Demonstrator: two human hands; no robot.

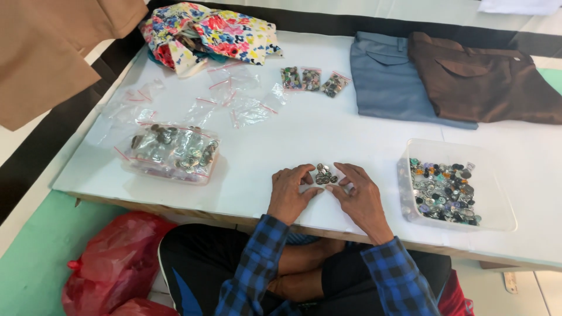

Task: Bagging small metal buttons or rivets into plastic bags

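A small pile of metal buttons (324,174) lies on the white board (304,134) near its front edge. My left hand (290,193) rests flat to the left of the pile, fingertips touching it. My right hand (358,196) rests on the right side, fingers curled around the pile. Both hands cup the buttons between them; neither lifts anything. Blue checked sleeves cover my forearms.
A clear tub (503,219) of mixed buttons stands at the right. A plastic bag of buttons (170,152) lies at the left, several empty small bags (234,96) and three filled ones (310,79) behind. Floral cloth (211,35), grey trousers (392,82), brown trousers (486,82) at the back. Red bag (117,263) on the floor.
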